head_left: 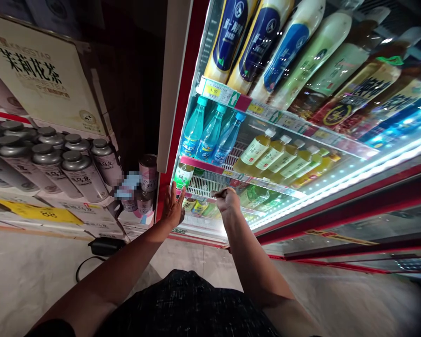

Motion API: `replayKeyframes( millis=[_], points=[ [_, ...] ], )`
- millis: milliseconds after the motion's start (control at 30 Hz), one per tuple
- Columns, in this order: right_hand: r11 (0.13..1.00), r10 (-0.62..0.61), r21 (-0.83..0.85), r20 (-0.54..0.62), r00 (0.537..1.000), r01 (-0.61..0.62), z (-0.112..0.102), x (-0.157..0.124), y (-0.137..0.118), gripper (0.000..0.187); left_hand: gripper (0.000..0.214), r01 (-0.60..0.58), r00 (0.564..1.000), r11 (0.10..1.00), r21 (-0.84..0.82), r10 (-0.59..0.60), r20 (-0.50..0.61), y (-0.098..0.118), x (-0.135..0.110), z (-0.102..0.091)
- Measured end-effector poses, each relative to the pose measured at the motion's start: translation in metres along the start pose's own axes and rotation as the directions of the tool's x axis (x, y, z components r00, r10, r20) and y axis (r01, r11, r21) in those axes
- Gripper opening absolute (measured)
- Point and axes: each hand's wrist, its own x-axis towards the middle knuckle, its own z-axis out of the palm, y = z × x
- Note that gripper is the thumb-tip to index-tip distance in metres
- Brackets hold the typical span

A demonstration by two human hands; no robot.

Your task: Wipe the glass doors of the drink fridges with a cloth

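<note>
I face an open drinks fridge (182, 93) with a red frame. My left hand (173, 206) is open, fingers spread, flat against the fridge's left edge beside a lower wire shelf (205, 185). My right hand (226, 199) is closed at the front of that same shelf, pinching something thin and flat that I cannot make out. A green bottle (183, 175) stands just above my left hand. Blue water bottles (210, 135) and yellow tea bottles (284, 157) fill the shelf above.
Tall bottles (266, 42) lie along the top shelf behind price tags (217, 91). Left of the fridge, silver cans (56, 159) are stacked on cartons, with pink cans (147, 173) nearer the fridge. A black device with a cable (105, 245) lies on the pale tiled floor.
</note>
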Motion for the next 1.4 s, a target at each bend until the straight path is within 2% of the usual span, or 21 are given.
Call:
replayKeyframes(
  millis=[167,267,433,667,800,900,933,967,1000,1033,1067,1100,1133,1167,1200,1233,1267,1300,1367,1400],
  points=[
    [0.982,0.183,-0.04,-0.003,0.983,-0.183,0.002,0.0,0.006,0.021,0.099,0.019,1.0,1.0,-0.007,-0.019,0.013,0.001,0.0,-0.001],
    [0.959,0.277,-0.066,0.026,0.961,-0.275,0.004,-0.001,0.0,0.018,0.103,0.01,1.0,1.0,-0.021,-0.01,-0.005,0.002,-0.001,0.0],
    [0.945,0.326,-0.06,0.079,0.942,-0.322,0.004,0.004,-0.017,0.017,0.102,-0.025,0.997,0.998,-0.057,0.021,-0.073,0.006,0.0,0.008],
    [0.913,0.407,-0.072,0.195,0.893,-0.401,0.011,-0.001,-0.014,0.02,0.107,-0.057,0.99,0.997,-0.051,0.05,-0.131,0.017,0.003,0.009],
    [0.93,0.363,-0.046,0.292,0.885,-0.366,0.016,-0.012,-0.025,0.019,0.109,-0.051,0.99,0.999,-0.014,0.048,-0.132,0.021,0.002,0.006],
    [0.939,0.335,-0.046,0.354,0.873,-0.341,0.015,-0.032,-0.029,0.012,0.109,-0.033,0.992,0.999,0.025,0.036,-0.12,0.021,0.002,0.005],
    [0.953,0.297,-0.065,0.379,0.876,-0.295,0.013,-0.039,-0.031,0.007,0.109,-0.027,0.993,0.999,0.037,0.031,-0.114,0.022,0.002,0.005],
    [0.976,0.216,-0.102,0.408,0.887,-0.19,0.009,-0.044,-0.032,0.008,0.108,-0.021,0.994,0.999,0.046,0.026,-0.108,0.022,0.002,0.004],
    [0.988,0.082,-0.153,0.445,0.892,-0.014,0.005,-0.048,-0.034,0.017,0.106,-0.014,0.995,0.998,0.054,0.02,-0.102,0.022,0.002,0.004],
    [0.952,-0.102,-0.203,0.5,0.86,0.231,0.001,-0.05,-0.037,0.026,0.104,-0.007,0.995,0.998,0.06,0.013,-0.094,0.023,0.002,0.003],
    [0.83,-0.296,-0.239,0.578,0.76,0.505,-0.004,-0.048,-0.04,0.033,0.102,0.0,0.996,0.998,0.066,0.006,-0.087,0.024,0.002,0.003],
    [0.623,-0.45,-0.244,0.665,0.596,0.743,-0.01,-0.044,-0.042,0.037,0.101,0.008,0.997,0.998,0.07,-0.002,-0.08,0.025,0.002,0.003],
    [0.378,-0.529,-0.213,0.749,0.399,0.901,-0.016,-0.036,-0.044,0.041,0.099,0.016,0.997,0.997,0.073,-0.011,-0.074,0.025,0.002,0.002],
    [0.136,-0.528,-0.161,0.823,0.209,0.978,-0.022,-0.026,-0.044,0.044,0.098,0.024,0.998,0.997,0.075,-0.019,-0.067,0.026,0.002,0.002],
    [-0.074,-0.484,-0.104,0.873,0.056,0.992,-0.029,-0.014,-0.043,0.047,0.097,0.03,0.998,0.997,0.076,-0.025,-0.06,0.026,0.002,0.001],
    [-0.236,-0.409,-0.055,0.911,-0.048,0.97,-0.036,-0.002,-0.039,0.051,0.097,0.034,0.998,0.997,0.074,-0.031,-0.052,0.026,0.002,0.001],
    [-0.349,-0.339,-0.028,0.936,-0.099,0.937,-0.043,0.01,-0.033,0.052,0.096,0.039,0.998,0.997,0.071,-0.036,-0.043,0.025,0.002,0.001],
    [-0.423,-0.284,-0.008,0.951,-0.124,0.906,-0.051,0.022,-0.025,0.051,0.096,0.043,0.999,0.997,0.067,-0.041,-0.034,0.025,0.002,0.0],
    [-0.51,-0.184,0.064,0.966,-0.182,0.858,-0.066,0.041,-0.008,0.052,0.097,0.056,0.998,0.997,0.059,-0.055,-0.022,0.024,0.002,0.0],
    [-0.533,-0.155,0.111,0.962,-0.226,0.839,-0.072,0.047,0.0,0.051,0.097,0.065,0.998,0.996,0.055,-0.064,-0.019,0.024,0.002,-0.001]
  ],
)
